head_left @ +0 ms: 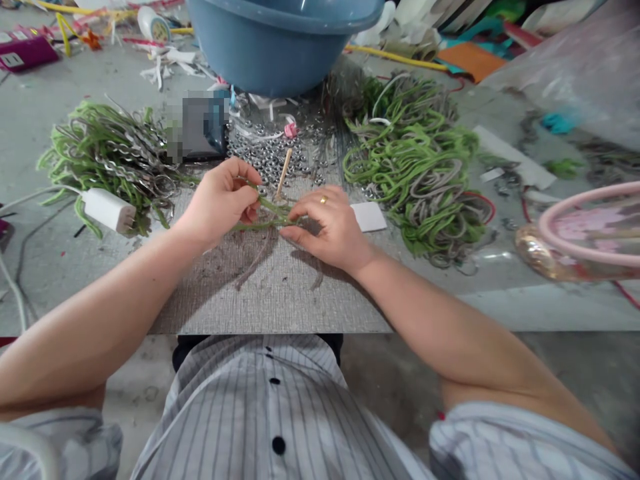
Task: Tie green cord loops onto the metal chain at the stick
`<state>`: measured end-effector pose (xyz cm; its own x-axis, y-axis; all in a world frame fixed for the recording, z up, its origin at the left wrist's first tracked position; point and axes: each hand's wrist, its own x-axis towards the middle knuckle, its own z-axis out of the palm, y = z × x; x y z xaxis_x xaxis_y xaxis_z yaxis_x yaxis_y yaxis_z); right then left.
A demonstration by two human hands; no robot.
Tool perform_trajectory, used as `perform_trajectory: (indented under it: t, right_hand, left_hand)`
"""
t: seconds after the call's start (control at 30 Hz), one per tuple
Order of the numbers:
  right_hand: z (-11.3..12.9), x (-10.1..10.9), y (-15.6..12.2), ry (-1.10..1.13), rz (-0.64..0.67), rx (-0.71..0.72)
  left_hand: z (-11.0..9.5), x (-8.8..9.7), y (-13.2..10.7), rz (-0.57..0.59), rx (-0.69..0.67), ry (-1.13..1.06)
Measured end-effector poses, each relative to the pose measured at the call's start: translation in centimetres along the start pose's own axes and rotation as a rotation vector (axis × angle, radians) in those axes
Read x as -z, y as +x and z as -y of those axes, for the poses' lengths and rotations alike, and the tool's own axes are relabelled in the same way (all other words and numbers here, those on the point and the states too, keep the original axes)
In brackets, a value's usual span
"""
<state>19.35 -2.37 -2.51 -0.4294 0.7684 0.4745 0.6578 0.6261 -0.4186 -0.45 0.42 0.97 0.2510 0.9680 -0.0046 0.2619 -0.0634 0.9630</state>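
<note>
Head view, landmark is the blue basin [280, 57]. Green cord [274, 208] is on the near side of it, stretched between my hands just above the table [200, 303]. Left hand [225, 197]: thumb and fingers closed on the cord. Right hand [325, 223]: thumb and index in a narrow pinch on its other end. Grey-brown cord tails [255, 263] hang toward me, farther from the basin.

Step in hand, my read: working strands together at the fingertips. Knotting or just lining up, can't tell; fingers hide the crossing. Next move calls for a firm pinch both sides, even tension, no loose tail caught.

Between basin and hands: loose silver beads [265, 150], thin wooden stick [283, 173]. Near-left of basin: left cord bundle [75, 150], white power adapter [107, 208]. Near-right: right cord bundle [420, 163].
</note>
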Motion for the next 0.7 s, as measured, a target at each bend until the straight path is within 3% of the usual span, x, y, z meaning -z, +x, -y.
perform_trajectory:
  t: [0.17, 0.37, 0.53, 0.7]
  right_hand:
    - [0.5, -0.2, -0.1, -0.063, -0.060, -0.006]
    - [0.4, 0.0, -0.1, -0.088, -0.032, -0.015]
    - [0.2, 0.0, 0.0, -0.034, -0.075, -0.036]
    - [0.6, 0.3, 0.0, 0.019, -0.094, -0.055]
  left_hand:
    - [1.1, -0.6, 0.1, 0.011, -0.143, 0.317]
    - [1.5, -0.4, 0.1, 0.019, -0.205, 0.414]
    - [0.5, -0.6, -1.2, -0.113, -0.342, 0.495]
    - [-0.3, -1.5, -2.3, 0.060, -0.431, 0.480]
